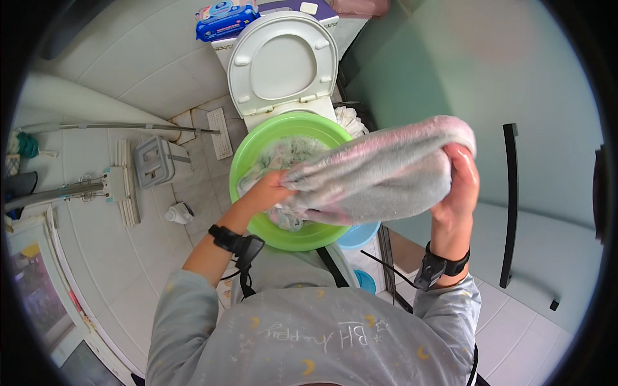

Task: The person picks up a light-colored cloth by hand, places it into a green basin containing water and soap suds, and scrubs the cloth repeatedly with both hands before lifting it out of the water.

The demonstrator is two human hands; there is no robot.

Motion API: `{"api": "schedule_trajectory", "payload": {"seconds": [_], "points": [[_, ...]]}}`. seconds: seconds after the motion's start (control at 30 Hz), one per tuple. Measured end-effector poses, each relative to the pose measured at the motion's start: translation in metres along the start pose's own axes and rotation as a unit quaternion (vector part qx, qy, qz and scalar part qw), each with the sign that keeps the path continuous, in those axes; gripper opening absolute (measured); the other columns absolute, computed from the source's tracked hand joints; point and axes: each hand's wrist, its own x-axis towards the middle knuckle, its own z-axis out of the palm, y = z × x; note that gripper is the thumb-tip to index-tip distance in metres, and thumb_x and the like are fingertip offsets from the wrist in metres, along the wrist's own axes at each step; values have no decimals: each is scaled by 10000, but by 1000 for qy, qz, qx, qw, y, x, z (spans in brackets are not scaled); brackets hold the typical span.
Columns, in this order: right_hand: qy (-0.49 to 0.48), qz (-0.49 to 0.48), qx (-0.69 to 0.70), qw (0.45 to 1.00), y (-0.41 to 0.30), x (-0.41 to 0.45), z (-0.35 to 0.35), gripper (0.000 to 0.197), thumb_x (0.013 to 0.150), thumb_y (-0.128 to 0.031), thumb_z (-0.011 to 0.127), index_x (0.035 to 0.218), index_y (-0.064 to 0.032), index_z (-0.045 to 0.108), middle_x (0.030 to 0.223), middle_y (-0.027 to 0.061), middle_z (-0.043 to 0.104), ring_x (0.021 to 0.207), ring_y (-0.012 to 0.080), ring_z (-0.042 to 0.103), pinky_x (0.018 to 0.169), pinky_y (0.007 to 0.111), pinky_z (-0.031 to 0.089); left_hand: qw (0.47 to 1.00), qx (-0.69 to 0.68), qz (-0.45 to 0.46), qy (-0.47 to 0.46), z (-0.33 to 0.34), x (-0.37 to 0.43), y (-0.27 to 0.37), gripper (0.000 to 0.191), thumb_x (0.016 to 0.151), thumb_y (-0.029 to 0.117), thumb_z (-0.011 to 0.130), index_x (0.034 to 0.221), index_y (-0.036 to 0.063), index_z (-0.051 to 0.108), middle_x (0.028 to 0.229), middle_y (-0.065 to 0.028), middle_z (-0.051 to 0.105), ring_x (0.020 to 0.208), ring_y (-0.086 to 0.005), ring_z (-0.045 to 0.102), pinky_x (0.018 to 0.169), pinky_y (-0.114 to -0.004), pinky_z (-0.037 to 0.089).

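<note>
A wet grey-and-pink cloth (381, 173) is stretched between my two hands, above and to the right of a green plastic basin (241, 149). My left hand (270, 190) grips its bunched end over the basin. At the other end, my right hand (461, 181) holds the folded edge, thumb on the near side and fingers hidden behind the fabric. Foamy water (301, 147) and more soaked cloth (256, 173) lie in the basin. The cloth in my hands covers part of the basin's right side.
Behind the basin stands a toilet with its lid (285, 58) raised. A glass door with a black handle (509, 207) is on the right. Mops (125, 183), a grey-and-white bin (154, 161) and a white bottle (179, 213) are at left. A blue basin (359, 235) sits below the green one.
</note>
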Motion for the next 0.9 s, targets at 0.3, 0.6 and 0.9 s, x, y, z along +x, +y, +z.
{"api": "schedule_trajectory", "payload": {"seconds": [0.3,0.6,0.9], "points": [[146,456,335,811,210,22,-102,367,864,-256,498,1117,10,508,1072,170,577,975,287,562,896,403,445,809,-546,-49,210,-17,34,-50,394,924,278,477,1161,-37,493,1098,-84,578,966,-147,562,857,-282,448],[-168,288,-576,746,373,19,-118,1005,634,-455,735,1403,-132,173,1428,210,152,1224,359,367,926,419,416,878,303,-243,279,-48,97,-121,936,597,427,780,1313,9,347,1278,-226,409,1096,-342,487,925,-385,404],[-366,308,-656,584,444,31,-105,869,714,-513,644,1409,-281,178,1481,110,66,1272,339,304,939,503,384,883,365,-268,119,-67,123,-196,858,570,413,778,1262,45,428,1308,-195,373,1092,-398,479,921,-419,407]]}}
